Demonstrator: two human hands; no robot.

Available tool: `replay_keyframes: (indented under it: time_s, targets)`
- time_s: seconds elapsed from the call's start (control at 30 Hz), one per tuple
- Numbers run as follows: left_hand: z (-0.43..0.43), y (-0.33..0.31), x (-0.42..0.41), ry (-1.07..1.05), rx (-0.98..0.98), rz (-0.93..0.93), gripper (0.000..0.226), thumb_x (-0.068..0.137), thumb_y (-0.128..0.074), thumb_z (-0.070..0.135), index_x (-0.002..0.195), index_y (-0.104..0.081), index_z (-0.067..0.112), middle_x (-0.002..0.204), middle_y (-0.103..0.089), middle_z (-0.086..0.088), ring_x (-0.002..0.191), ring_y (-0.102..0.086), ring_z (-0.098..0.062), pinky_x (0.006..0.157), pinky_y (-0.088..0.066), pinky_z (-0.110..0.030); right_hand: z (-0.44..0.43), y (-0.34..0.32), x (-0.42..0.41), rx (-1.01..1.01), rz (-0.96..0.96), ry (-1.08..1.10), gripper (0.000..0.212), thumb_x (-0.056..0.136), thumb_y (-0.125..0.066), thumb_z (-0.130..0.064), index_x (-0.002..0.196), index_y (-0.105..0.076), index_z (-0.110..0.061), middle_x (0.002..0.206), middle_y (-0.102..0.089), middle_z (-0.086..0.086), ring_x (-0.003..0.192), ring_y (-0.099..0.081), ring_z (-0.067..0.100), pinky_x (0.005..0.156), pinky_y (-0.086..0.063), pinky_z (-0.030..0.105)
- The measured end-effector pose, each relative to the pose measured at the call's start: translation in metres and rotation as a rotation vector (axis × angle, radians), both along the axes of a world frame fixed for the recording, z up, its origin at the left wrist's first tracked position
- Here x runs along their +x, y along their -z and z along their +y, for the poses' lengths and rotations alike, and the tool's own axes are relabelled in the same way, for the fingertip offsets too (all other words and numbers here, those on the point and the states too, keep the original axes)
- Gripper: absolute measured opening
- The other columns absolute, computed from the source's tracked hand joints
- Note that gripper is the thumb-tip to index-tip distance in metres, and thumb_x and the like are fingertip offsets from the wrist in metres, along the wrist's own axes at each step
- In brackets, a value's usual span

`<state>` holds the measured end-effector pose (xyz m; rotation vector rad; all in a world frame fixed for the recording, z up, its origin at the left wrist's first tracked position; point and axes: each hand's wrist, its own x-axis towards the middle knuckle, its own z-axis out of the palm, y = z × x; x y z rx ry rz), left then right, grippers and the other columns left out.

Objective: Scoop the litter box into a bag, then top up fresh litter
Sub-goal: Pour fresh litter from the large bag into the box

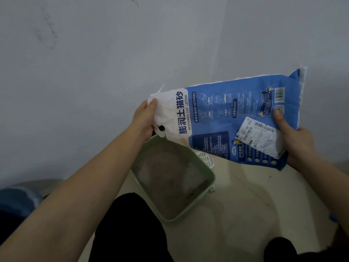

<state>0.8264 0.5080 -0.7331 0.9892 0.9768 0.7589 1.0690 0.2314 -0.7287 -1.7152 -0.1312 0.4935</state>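
The left hand [145, 118] clamps the crumpled white mouth of the bag [226, 118] at 9 o'clock, over the green box [211, 178] lying at 6 o'clock of it; the right hand [294, 140] grips the base at 3 o'clock. Topping up seems in hand: next the base must rise so litter runs down into the box. Whether the mouth is open is hidden, and the bag half covers a white scoop [205, 158].

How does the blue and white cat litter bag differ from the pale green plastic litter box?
The blue and white cat litter bag is held tilted in the air; the pale green plastic litter box rests on the floor. The bag is soft and printed; the box is rigid and plain. Both are oblong.
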Motion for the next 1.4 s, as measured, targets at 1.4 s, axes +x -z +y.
replay_keyframes:
  time_s: [1.4]
  targets:
    - [-0.002,0.055,0.027,0.051,0.165,0.157,0.030,0.095,-0.056,0.011,0.123,-0.063,0.016,0.110,-0.068,-0.005,0.102,-0.066,-0.023,0.086,-0.057,-0.043,0.021,0.047,0.060,-0.218,0.189,-0.076,0.071,0.066,-0.078,-0.065,0.111,-0.063,-0.012,0.100,-0.074,0.007,0.088,-0.071,0.028,0.086,-0.056,0.048]
